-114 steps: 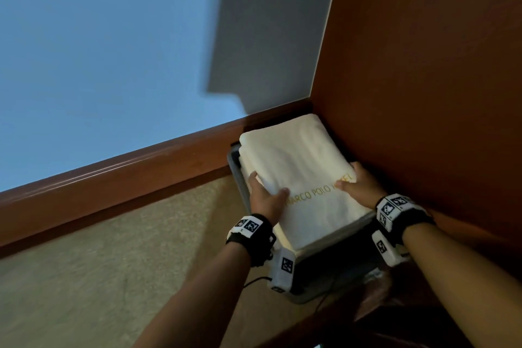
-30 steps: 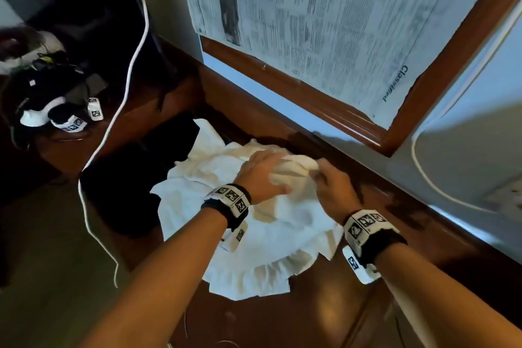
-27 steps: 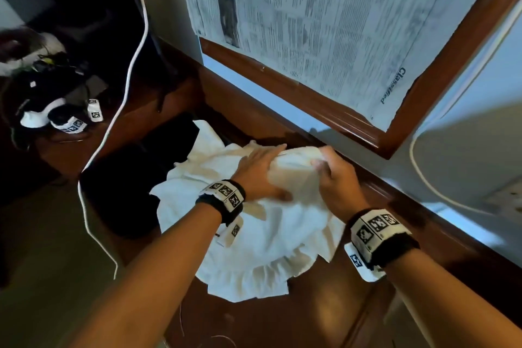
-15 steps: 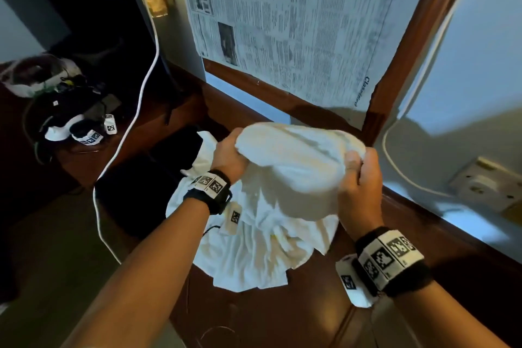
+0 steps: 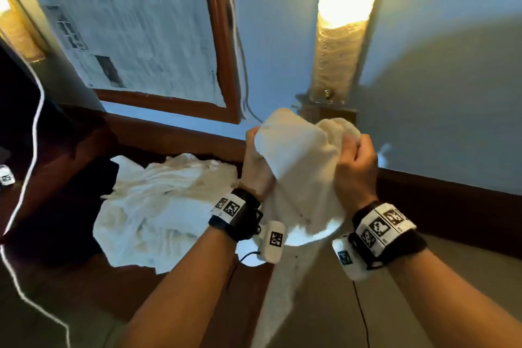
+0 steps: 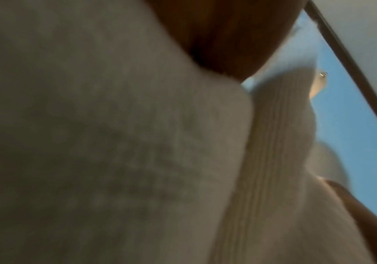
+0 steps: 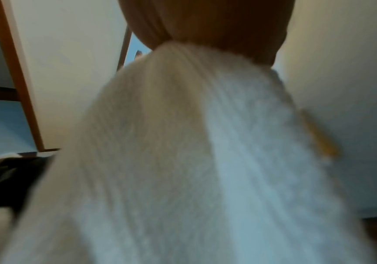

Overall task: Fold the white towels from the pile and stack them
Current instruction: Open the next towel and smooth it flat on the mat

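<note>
Both hands hold one white towel [image 5: 296, 167] in the air above the dark wooden worktop [image 5: 175, 285]: the left hand [image 5: 255, 167] grips its left side, and the right hand [image 5: 354, 169] is curled round a bunched part on the right. The cloth hangs crumpled between and below them, and both wrist views are filled with it. The pile [image 5: 166, 206] of unfolded white towels lies on the worktop, to the left of the hands. The step in hand appears to be opening the towel out. To do it well, work each hand along the hem to a corner, draw the edge taut, and keep the hanging end off the pile. No container is in view
</note>
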A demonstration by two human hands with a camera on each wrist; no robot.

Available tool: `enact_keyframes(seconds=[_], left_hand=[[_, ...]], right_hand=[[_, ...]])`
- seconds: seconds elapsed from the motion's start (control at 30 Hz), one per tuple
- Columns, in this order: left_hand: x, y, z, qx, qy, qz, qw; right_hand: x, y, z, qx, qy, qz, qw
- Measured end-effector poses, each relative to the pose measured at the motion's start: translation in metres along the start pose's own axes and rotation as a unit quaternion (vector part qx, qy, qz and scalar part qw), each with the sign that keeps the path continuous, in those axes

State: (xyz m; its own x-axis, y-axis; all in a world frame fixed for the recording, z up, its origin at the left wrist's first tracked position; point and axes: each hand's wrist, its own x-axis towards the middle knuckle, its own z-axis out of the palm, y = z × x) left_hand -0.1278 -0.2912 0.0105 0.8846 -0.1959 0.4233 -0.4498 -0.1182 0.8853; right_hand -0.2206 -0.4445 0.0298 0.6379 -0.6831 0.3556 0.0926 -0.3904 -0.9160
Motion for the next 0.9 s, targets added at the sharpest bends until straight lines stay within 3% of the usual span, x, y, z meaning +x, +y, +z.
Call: enact_keyframes(seconds=[0.1, 0.17, 0.3, 0.37, 0.43, 0.53, 0.63, 0.7, 0.8, 0.9], left_hand=[[-0.047, 0.051, 0.073, -0.111, -0.068, 0.019, 0.991], [-0.084, 0.073, 0.118, -0.124, -0.098, 0.022, 0.987], [-0.148, 0.088, 0.177, 0.014, -0.19, -0.004, 0.982], [-0.176, 0.078, 0.194, 0.12, -0.273, -0.039, 0.954], [-0.204, 0.055, 0.206, 0.209, -0.338, -0.077, 0.915], [-0.245, 0.033, 0.218, 0.26, -0.367, -0.104, 0.887], [-0.268, 0.043, 0.228, 0.191, -0.338, -0.106, 0.915], [-0.27, 0.048, 0.23, 0.125, -0.304, -0.11, 0.938], [-0.266, 0.043, 0.219, 0.041, -0.286, -0.118, 0.95], [-0.265, 0.038, 0.204, -0.001, -0.293, -0.105, 0.95]], right_hand=[[0.006, 0.004, -0.089, -0.015, 0.045, -0.014, 0.999], [0.004, 0.007, -0.146, -0.037, 0.07, -0.013, 0.997], [-0.015, 0.038, -0.251, -0.08, 0.095, 0.003, 0.992], [-0.029, 0.069, -0.295, -0.141, 0.049, 0.024, 0.989], [-0.047, 0.107, -0.324, -0.239, -0.041, 0.076, 0.967], [-0.084, 0.146, -0.341, -0.308, -0.216, 0.084, 0.923], [-0.12, 0.157, -0.33, -0.256, -0.353, 0.08, 0.896], [-0.132, 0.166, -0.32, -0.217, -0.359, 0.059, 0.906], [-0.125, 0.169, -0.312, -0.178, -0.282, 0.062, 0.941], [-0.116, 0.171, -0.305, -0.173, -0.324, 0.032, 0.93]])
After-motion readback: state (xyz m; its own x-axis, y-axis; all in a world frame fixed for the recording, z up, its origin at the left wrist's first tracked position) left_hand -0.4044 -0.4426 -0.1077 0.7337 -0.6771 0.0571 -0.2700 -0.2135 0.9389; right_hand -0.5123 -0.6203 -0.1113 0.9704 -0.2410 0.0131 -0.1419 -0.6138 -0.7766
